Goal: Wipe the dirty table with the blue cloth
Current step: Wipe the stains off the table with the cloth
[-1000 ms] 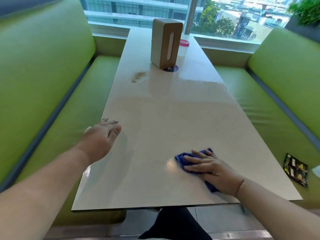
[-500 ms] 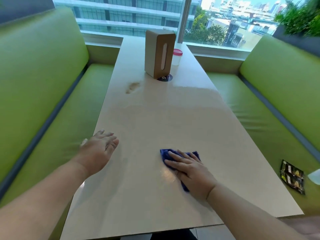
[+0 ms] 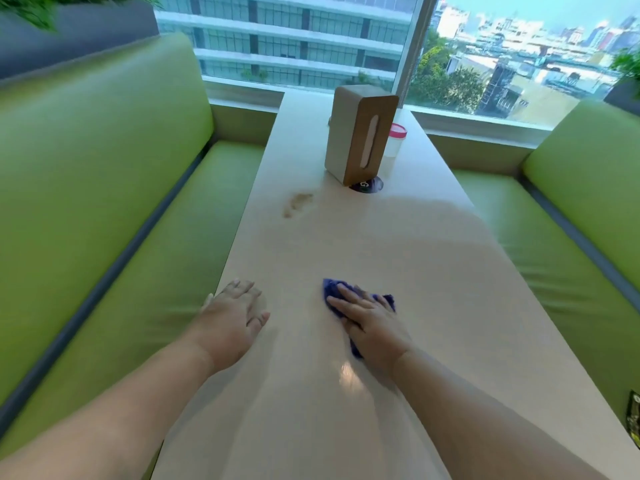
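blue cloth (image 3: 331,289) on counter (image 3: 398,254), near-middle, pinned under right grip (image 3: 370,323): fingers straight, palm pressing down, not clenched. left grip (image 3: 232,313) flat at counter's left edge, released, holding nothing. brown stain (image 3: 298,204) farther up, well apart from cloth. tissue box (image 3: 360,133) and pink-lidded cup (image 3: 396,140) beyond.

Head cam – fwd/down over table (image 3: 381,258)

Bright daylight enters through the far window (image 3: 346,39) and washes the table (image 3: 398,271) with pale glare, one bright spot near. Shadows are soft. Edges bend from the wide lens; the far-left corner is motion-blurred.
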